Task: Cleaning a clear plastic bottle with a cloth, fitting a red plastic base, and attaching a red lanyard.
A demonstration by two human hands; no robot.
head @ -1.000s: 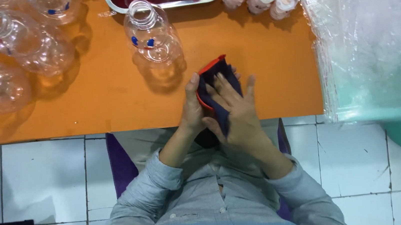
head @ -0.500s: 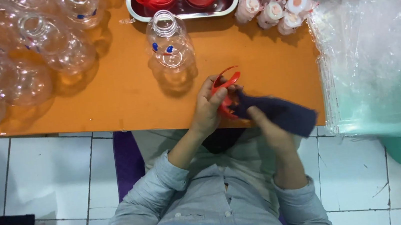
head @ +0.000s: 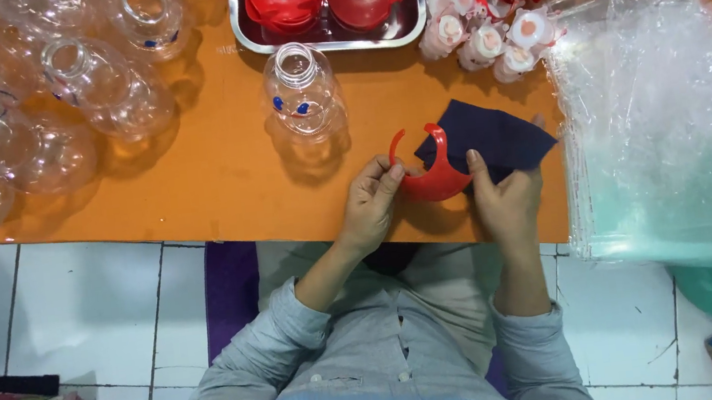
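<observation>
One head camera looks straight down, fairly near, at the orange table (head: 219,171).

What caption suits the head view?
Left hand and right hand hold a red plastic piece and dark blue cloth.

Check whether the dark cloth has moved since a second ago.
Yes. The cloth has opened out to the right, away from the nearest bottle and toward the plastic bags.

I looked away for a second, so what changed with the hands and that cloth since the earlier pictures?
The dark blue cloth, earlier bunched between both hands, now lies spread in the right hand. The left hand has drawn the red plastic piece clear. The clear bottle stayed put.
</observation>
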